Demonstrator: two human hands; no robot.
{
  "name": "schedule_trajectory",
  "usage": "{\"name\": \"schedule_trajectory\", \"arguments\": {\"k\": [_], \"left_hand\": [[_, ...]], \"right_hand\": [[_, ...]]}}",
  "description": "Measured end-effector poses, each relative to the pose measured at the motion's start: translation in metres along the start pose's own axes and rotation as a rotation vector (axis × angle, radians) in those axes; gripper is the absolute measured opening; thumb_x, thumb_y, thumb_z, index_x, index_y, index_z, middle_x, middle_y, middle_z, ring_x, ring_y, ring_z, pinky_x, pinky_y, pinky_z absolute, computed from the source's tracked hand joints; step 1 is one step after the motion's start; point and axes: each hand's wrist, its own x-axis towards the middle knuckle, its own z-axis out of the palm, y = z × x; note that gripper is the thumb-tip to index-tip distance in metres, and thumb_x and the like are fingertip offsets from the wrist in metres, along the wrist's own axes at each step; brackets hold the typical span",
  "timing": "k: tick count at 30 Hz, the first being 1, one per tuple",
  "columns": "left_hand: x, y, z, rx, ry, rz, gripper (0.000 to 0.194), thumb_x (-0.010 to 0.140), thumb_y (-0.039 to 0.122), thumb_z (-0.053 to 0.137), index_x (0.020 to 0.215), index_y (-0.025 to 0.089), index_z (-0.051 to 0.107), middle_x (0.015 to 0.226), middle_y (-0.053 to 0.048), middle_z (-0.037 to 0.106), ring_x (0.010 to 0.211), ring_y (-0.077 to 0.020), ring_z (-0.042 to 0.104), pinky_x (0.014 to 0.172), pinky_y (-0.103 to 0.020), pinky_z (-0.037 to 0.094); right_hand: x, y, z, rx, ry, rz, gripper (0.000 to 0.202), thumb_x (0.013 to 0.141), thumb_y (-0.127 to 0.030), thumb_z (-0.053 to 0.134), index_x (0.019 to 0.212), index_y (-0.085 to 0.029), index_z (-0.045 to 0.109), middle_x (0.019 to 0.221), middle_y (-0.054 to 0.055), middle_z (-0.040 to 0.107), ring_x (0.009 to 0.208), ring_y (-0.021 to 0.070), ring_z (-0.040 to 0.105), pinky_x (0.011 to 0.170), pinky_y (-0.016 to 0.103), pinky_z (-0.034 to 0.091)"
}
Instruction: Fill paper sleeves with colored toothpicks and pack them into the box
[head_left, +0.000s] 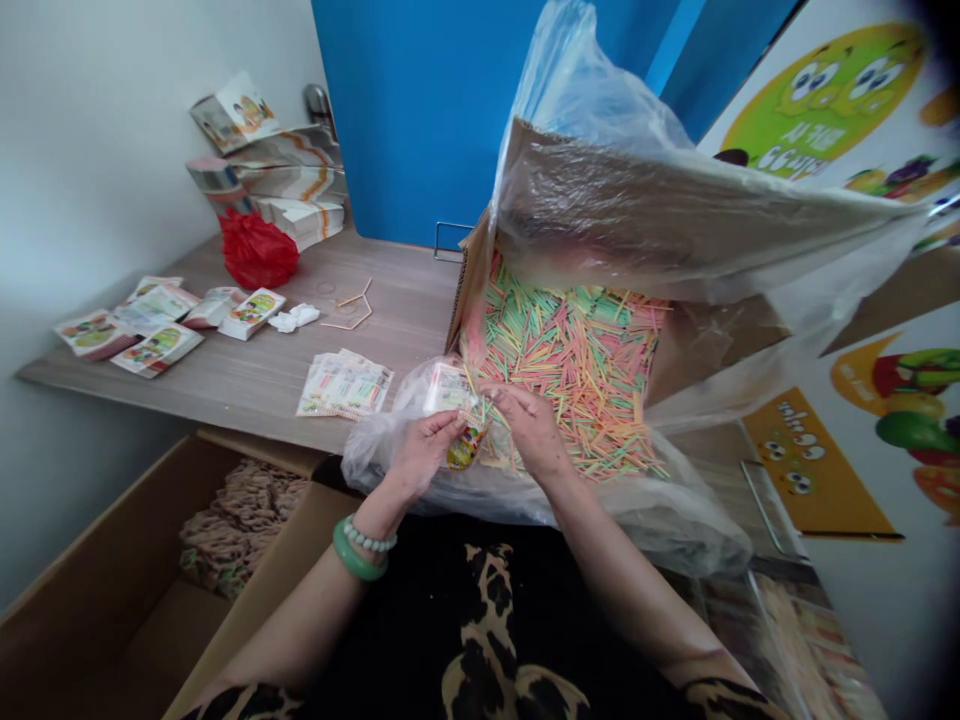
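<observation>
My left hand (426, 452) pinches a small printed packet (466, 446) by its upper edge, at the near side of a plastic-lined cardboard box (471, 285). My right hand (531, 428) is closed at the packet's top, its fingertips around a few thin coloured sticks (484, 405). Behind and beyond both hands, the box is full of loose pink, green, yellow and orange sticks (570, 370). A white printed stack of packets (448, 388) lies on the plastic just past my left fingers. More flat packets (345, 384) lie on the table to the left.
Clear plastic sheeting (667, 230) drapes over the box. Printed packs (157, 345), a red plastic bag (257, 250), crumpled tissue (294, 318) and stacked cartons (300, 215) occupy the table's left side. An open carton (90, 600) with many filled packets (244, 520) stands below left.
</observation>
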Motion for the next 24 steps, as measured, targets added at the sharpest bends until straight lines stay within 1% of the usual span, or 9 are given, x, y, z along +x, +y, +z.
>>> {"name": "schedule_trajectory", "arguments": {"k": [3,5,8,10,13,16,18,22,24], "left_hand": [[0.001,0.000,0.002,-0.027,0.011,-0.021,0.036,0.068,0.046,0.082,0.083,0.015,0.073,0.078,-0.007,0.073,0.070,-0.0181,0.064,0.067,-0.031,0.053],[0.001,-0.001,0.004,-0.042,0.001,-0.022,0.038,0.066,0.046,0.083,0.083,0.014,0.073,0.079,-0.007,0.073,0.071,-0.0186,0.065,0.067,-0.031,0.053],[0.001,-0.001,0.006,-0.037,-0.004,0.003,0.040,0.066,0.047,0.082,0.085,0.013,0.073,0.081,-0.007,0.073,0.075,-0.0195,0.066,0.069,-0.031,0.054],[0.001,0.000,0.007,-0.027,-0.003,0.018,0.040,0.068,0.047,0.081,0.086,0.013,0.074,0.082,-0.008,0.073,0.076,-0.0199,0.067,0.071,-0.031,0.054],[-0.001,0.001,0.005,-0.018,0.006,0.029,0.038,0.069,0.046,0.081,0.086,0.013,0.075,0.081,-0.008,0.074,0.074,-0.0189,0.066,0.071,-0.031,0.054],[-0.002,0.002,0.002,0.014,0.033,0.049,0.037,0.070,0.046,0.081,0.086,0.013,0.075,0.080,-0.006,0.074,0.073,-0.0179,0.065,0.071,-0.030,0.054],[-0.002,0.001,0.000,0.034,0.042,0.061,0.038,0.069,0.047,0.080,0.086,0.013,0.076,0.080,-0.006,0.074,0.074,-0.0175,0.065,0.071,-0.030,0.053],[-0.002,0.002,-0.002,0.039,0.033,0.071,0.037,0.071,0.046,0.079,0.087,0.013,0.075,0.080,-0.006,0.073,0.073,-0.0166,0.063,0.070,-0.029,0.051],[-0.002,0.003,-0.002,0.046,0.046,0.082,0.036,0.071,0.045,0.078,0.085,0.012,0.075,0.078,-0.006,0.072,0.071,-0.0158,0.062,0.069,-0.028,0.050]], "right_hand": [[-0.002,0.004,0.004,-0.087,0.064,-0.155,0.015,0.081,-0.027,0.063,0.085,-0.027,0.077,0.103,0.002,0.076,0.108,0.0218,0.067,0.105,0.040,0.046],[-0.001,0.007,0.007,-0.094,0.078,-0.199,0.015,0.079,-0.022,0.061,0.081,-0.027,0.074,0.099,0.002,0.075,0.104,0.0212,0.067,0.101,0.039,0.047],[0.003,0.011,0.010,-0.088,0.082,-0.195,0.017,0.073,-0.018,0.060,0.085,-0.025,0.071,0.094,0.002,0.069,0.091,0.0191,0.064,0.087,0.034,0.050],[0.006,0.013,0.010,-0.078,0.086,-0.167,0.022,0.070,-0.017,0.061,0.089,-0.024,0.069,0.089,0.001,0.065,0.081,0.0170,0.060,0.078,0.031,0.049],[0.008,0.012,0.008,-0.048,0.088,-0.125,0.021,0.070,-0.019,0.061,0.089,-0.024,0.068,0.084,0.000,0.061,0.076,0.0159,0.057,0.072,0.030,0.047],[0.008,0.010,0.004,-0.054,0.146,-0.154,0.018,0.072,-0.021,0.062,0.089,-0.024,0.068,0.089,0.001,0.063,0.080,0.0167,0.057,0.074,0.030,0.047],[0.007,0.010,0.003,-0.084,0.177,-0.184,0.014,0.074,-0.021,0.062,0.086,-0.024,0.067,0.092,0.002,0.064,0.084,0.0177,0.058,0.076,0.031,0.047],[0.003,0.009,0.003,-0.108,0.138,-0.195,0.008,0.075,-0.020,0.060,0.079,-0.024,0.066,0.088,0.002,0.064,0.087,0.0191,0.060,0.080,0.033,0.048],[0.001,0.009,0.004,-0.097,0.151,-0.203,0.009,0.075,-0.019,0.061,0.080,-0.025,0.066,0.090,0.002,0.064,0.089,0.0192,0.060,0.082,0.033,0.048]]}}
